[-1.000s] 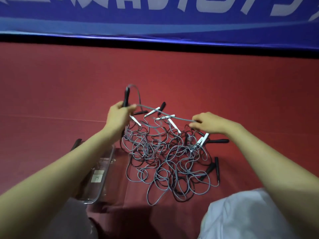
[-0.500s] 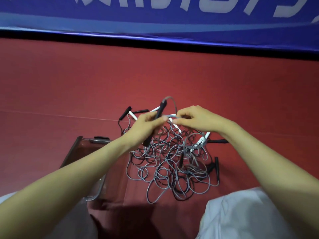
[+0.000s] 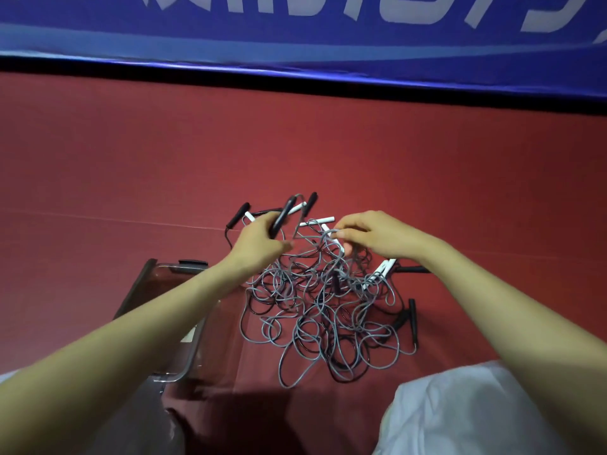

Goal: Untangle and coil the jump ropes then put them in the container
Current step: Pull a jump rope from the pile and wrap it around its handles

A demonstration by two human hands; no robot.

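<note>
Where the red floor [image 3: 131, 175] spreads below a blue banner [image 3: 295, 37], the jump ropes [image 3: 322, 310] lie as one loose tangle of thin grey and darker cords. Slim black and white grips poke out mostly along its far side (two black handles [image 3: 412, 323] lie at the right edge). The left hand [image 3: 259, 244] grips a black handle [image 3: 284, 215] raised over the heap's far left. The right hand [image 3: 371, 234], close by but not touching it, seems to pinch a grey cord [image 3: 331, 234]. A clear plastic container [image 3: 192, 359] stands just left of the tangle, partly behind the left forearm.
</note>
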